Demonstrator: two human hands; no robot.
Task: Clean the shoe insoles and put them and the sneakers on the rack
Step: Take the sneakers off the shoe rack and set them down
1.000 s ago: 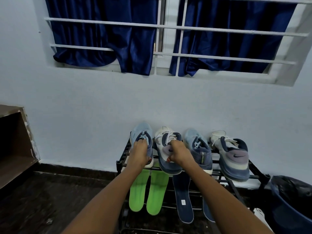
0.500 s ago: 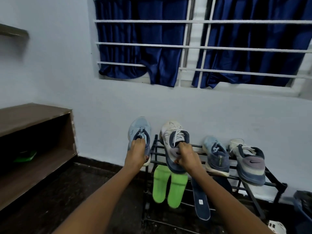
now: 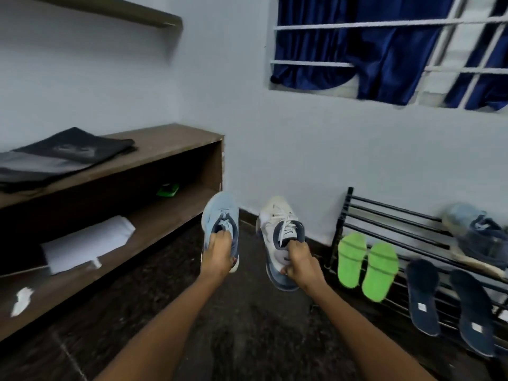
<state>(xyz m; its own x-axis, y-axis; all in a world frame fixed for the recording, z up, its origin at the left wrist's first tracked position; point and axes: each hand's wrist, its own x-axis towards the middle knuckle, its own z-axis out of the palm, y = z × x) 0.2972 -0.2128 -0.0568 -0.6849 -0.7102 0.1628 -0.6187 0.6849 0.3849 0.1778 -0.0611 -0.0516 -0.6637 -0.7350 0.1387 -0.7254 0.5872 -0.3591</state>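
Head view: the two sneakers that sat at the rack's (image 3: 384,213) left end a second ago are now off it, carried left over the floor (image 3: 247,339) toward the wooden shelf unit (image 3: 165,141). Judged, their placement is being reworked. The left hand (image 3: 218,257) grips the light-blue sneaker (image 3: 220,213), fingers curled into its collar. The right hand (image 3: 299,266) grips the white sneaker (image 3: 277,215) likewise. Green insoles (image 3: 351,257) and navy insoles (image 3: 422,295) lie on the rack's front bars.

I'm holding a blue sneaker (image 3: 220,213) in my left hand (image 3: 220,254) and a white sneaker (image 3: 277,218) in my right hand (image 3: 301,264), toes up, left of the rack (image 3: 384,215). Green insoles (image 3: 380,270) and navy insoles (image 3: 422,295) are leaning on its bars, and a third sneaker (image 3: 478,237) is sitting on top.
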